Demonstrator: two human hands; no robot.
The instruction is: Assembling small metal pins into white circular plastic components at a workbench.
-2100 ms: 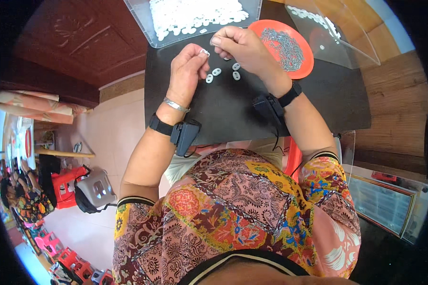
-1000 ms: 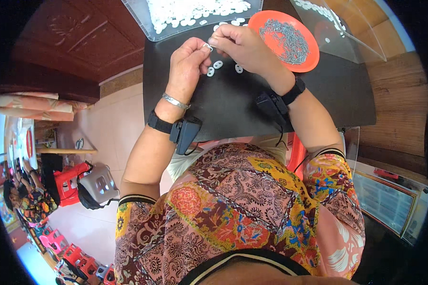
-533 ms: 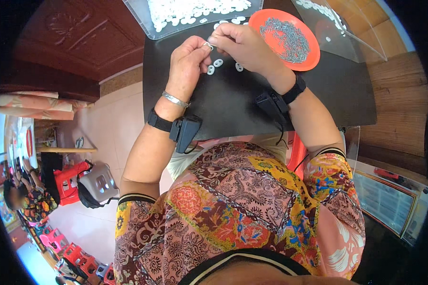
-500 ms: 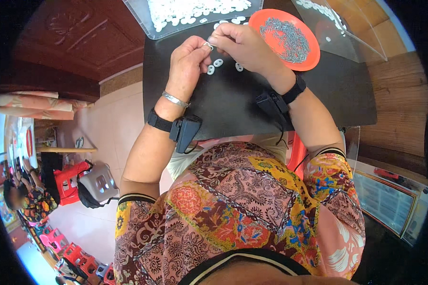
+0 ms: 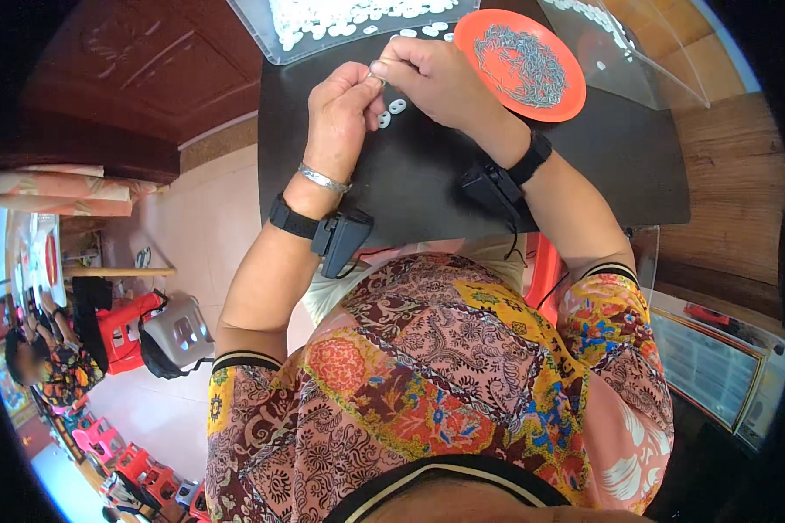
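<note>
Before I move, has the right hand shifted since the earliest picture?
Yes: judged against the orange plate, the right hand has shifted left, toward the left hand.

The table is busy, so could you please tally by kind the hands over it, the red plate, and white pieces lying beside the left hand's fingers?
Hands: 2, left hand and right hand
Red plate: 1
White pieces: 2
Total: 5

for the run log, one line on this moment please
left hand: holds small piece | right hand: pinched over it | orange plate: grey parts | clear bin: white pieces
</note>
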